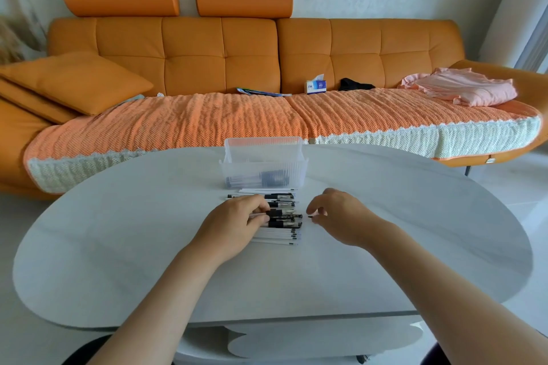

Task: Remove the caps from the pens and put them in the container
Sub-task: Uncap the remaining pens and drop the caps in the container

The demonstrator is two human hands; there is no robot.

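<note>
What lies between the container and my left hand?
Head view: pens lying side by side, white ones nearest the container, then black-capped ones toward the left hand.

Counter (118, 246): smooth, matt pale surface. Container (237, 169): translucent ribbed plastic. Pens (278, 238): smooth white plastic barrels; caps (281, 224) black plastic, slightly glossy. Sofa (192, 47): smooth orange leather-like upholstery, its seat cover (207, 118) crinkled woven cloth.
</note>
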